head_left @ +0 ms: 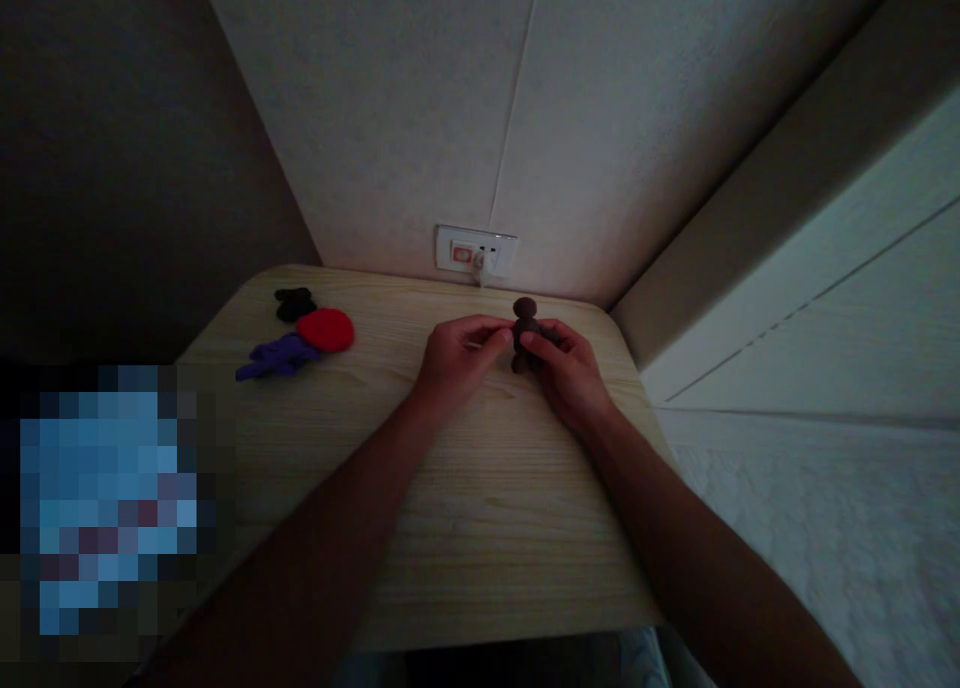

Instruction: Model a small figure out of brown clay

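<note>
Near the wall side of the wooden table I hold a small dark brown figure [526, 325] upright, with a round head above a rounded body. It looks like modelling clay. My right hand [568, 363] is closed around its right side, the thumb lying across the front. My left hand [466, 353] is closed too, its thumb and fingertips pinching at the figure's left side. My fingers hide part of the body.
On the left of the table [480, 528] lie a red disc [325, 330], a purple lump [279, 355] and a black lump [295, 304]. A wall socket [475, 251] with a plug sits behind the table. A pale cabinet [810, 298] stands to the right. A pixelated patch covers the lower left.
</note>
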`<state>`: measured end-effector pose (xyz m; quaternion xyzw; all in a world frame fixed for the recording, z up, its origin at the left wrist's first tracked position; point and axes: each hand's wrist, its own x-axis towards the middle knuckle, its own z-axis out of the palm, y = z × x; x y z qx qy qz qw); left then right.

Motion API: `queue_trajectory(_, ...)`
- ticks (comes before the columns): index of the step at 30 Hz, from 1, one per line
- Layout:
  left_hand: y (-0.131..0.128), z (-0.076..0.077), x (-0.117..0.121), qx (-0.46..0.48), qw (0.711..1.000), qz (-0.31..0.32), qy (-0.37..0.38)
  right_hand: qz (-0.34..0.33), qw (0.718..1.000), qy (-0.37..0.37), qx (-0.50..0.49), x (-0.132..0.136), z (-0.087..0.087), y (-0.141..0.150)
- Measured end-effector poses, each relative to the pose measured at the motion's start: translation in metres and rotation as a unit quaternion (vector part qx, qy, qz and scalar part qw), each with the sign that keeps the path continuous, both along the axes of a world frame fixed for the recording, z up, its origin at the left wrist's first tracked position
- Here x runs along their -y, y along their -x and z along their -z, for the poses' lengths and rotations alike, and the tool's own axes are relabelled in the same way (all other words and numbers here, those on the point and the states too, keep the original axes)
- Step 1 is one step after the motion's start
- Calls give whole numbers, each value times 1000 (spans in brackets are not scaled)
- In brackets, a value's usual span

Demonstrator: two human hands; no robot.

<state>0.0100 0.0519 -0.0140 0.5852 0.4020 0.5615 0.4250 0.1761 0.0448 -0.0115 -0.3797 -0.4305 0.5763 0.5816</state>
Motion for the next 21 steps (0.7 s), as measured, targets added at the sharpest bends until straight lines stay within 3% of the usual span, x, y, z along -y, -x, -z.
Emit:
queue_trajectory(10, 1, -1, -1, 0, 1000, 0, 17, 1, 1000, -10, 18, 1, 1, -1)
queue_trajectory(21, -1, -7, 0, 96, 990, -20, 103, -3, 1000, 0, 23, 3, -1, 0)
